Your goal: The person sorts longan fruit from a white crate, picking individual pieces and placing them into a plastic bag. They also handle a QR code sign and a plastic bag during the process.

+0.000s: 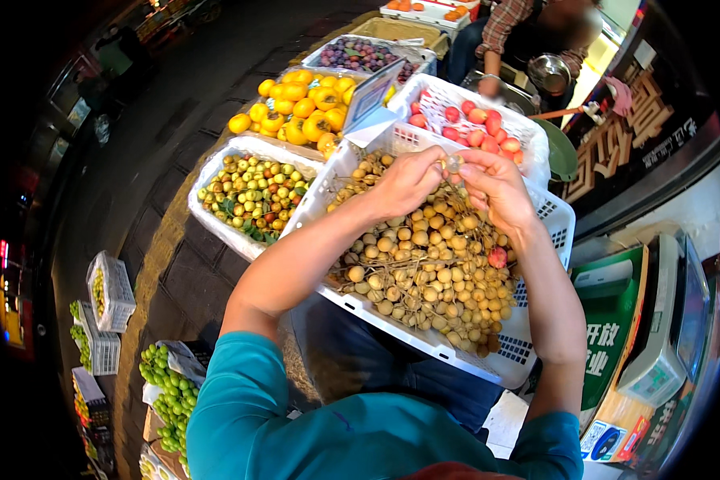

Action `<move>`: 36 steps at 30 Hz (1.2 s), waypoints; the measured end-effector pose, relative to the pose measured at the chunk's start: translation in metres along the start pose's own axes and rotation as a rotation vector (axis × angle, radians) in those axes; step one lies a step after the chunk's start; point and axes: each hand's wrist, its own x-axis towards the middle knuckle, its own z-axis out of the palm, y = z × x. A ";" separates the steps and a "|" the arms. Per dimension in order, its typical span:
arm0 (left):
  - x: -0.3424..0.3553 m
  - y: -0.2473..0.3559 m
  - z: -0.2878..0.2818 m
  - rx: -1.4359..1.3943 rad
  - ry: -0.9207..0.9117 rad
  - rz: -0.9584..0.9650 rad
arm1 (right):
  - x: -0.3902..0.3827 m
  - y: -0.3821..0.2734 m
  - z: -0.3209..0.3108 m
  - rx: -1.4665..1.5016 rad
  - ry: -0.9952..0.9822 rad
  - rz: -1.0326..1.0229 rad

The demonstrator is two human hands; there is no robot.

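Over the far part of a white plastic crate [564,220] full of longans [424,256], both of my hands meet at a small pale, translucent longan [454,164] that looks peeled. The fingers of my left hand [412,182] pinch it from one side. From the other side, the thumb and fingers of my right hand [498,190] close on it. Below the hands, the brown longans lie heaped with their thin twigs. A single red fruit [498,258] rests on the heap near my right wrist.
Around the crate stand boxes of green-brown jujubes [256,192], orange persimmons [304,108], purple plums [358,56] and red fruit [480,124]. A price sign [374,96] rises at the far left corner. Beyond, another person's hand [490,86] is near a metal bowl [550,74]. A scale [656,344] stands right.
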 end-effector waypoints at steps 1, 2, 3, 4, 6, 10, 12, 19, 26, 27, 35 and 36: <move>0.000 0.000 0.001 -0.010 0.011 -0.007 | -0.001 -0.001 0.002 0.067 -0.001 0.014; 0.000 0.000 0.000 -0.022 0.020 -0.013 | -0.003 -0.003 0.005 0.122 -0.021 0.002; -0.001 0.000 -0.002 -0.065 0.030 -0.048 | -0.007 -0.007 0.009 0.178 -0.038 -0.011; -0.002 0.000 -0.004 -0.038 0.069 -0.052 | -0.013 -0.013 0.014 0.229 -0.057 -0.018; -0.001 -0.006 -0.006 0.007 0.146 -0.056 | -0.030 -0.029 0.031 0.322 -0.197 -0.055; 0.000 -0.017 -0.007 0.098 0.124 0.010 | -0.091 -0.044 0.062 0.104 -0.458 -0.173; 0.000 -0.018 -0.005 0.140 0.077 -0.014 | -0.105 -0.052 0.077 0.131 -0.703 -0.331; 0.001 -0.010 -0.002 0.152 0.020 -0.074 | -0.136 -0.047 0.111 0.433 -0.784 -0.509; 0.003 -0.013 -0.004 0.149 0.017 -0.136 | -0.161 -0.056 0.141 0.699 -0.281 -0.544; 0.002 -0.013 -0.003 0.154 0.025 -0.135 | -0.167 -0.053 0.146 0.711 -0.199 -0.547; 0.009 -0.014 -0.007 0.056 0.062 -0.206 | -0.091 -0.040 0.064 0.293 -0.290 -0.330; 0.007 -0.013 -0.005 0.011 0.074 -0.226 | -0.075 -0.039 0.055 0.381 -0.139 -0.242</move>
